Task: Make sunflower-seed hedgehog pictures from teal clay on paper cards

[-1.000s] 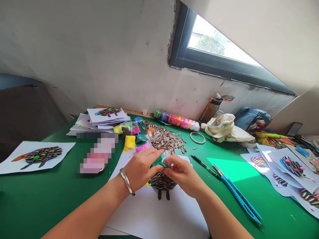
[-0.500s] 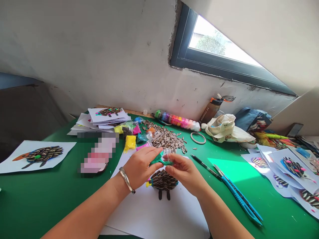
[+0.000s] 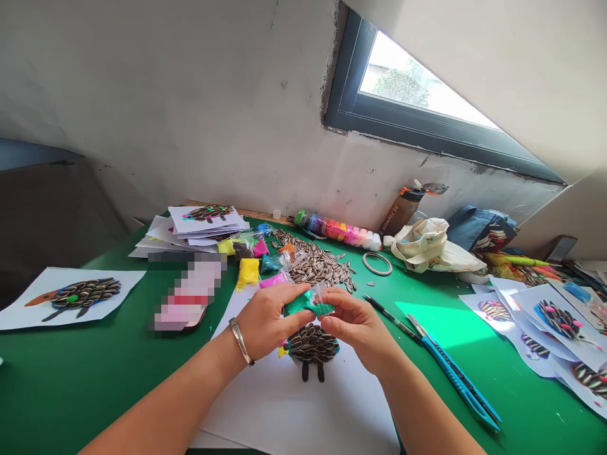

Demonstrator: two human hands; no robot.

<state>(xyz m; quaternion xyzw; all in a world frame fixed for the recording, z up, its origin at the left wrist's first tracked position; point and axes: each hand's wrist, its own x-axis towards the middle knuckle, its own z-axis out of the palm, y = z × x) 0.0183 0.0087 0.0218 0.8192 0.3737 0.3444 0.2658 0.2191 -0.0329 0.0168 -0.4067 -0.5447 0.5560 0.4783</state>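
Both of my hands are closed on a small clear bag of green modelling clay (image 3: 301, 303), held above the paper. My left hand (image 3: 270, 316) grips its left side between thumb and fingers. At its right end, my right hand (image 3: 353, 319) pinches the bag and the clay. Just below lies a bird picture made of sunflower seeds (image 3: 313, 344), with two dark legs and a yellow beak, on a white sheet (image 3: 303, 411). My hands cover its upper part. Loose sunflower seeds (image 3: 322, 262) are heaped behind my hands.
Bags of clay, one of them yellow (image 3: 248, 272), lie left of the seeds. On the right are a black pen (image 3: 391, 318), a blue utility knife (image 3: 455, 373) and finished pictures (image 3: 559, 316). A bottle (image 3: 403, 208) and cloth bag (image 3: 431, 243) stand behind. Stacked papers (image 3: 190, 230) sit back left.
The green clay bag has turned a little between my hands, so more of the green shows. My right hand has shifted slightly right; the things on the table have stayed put.
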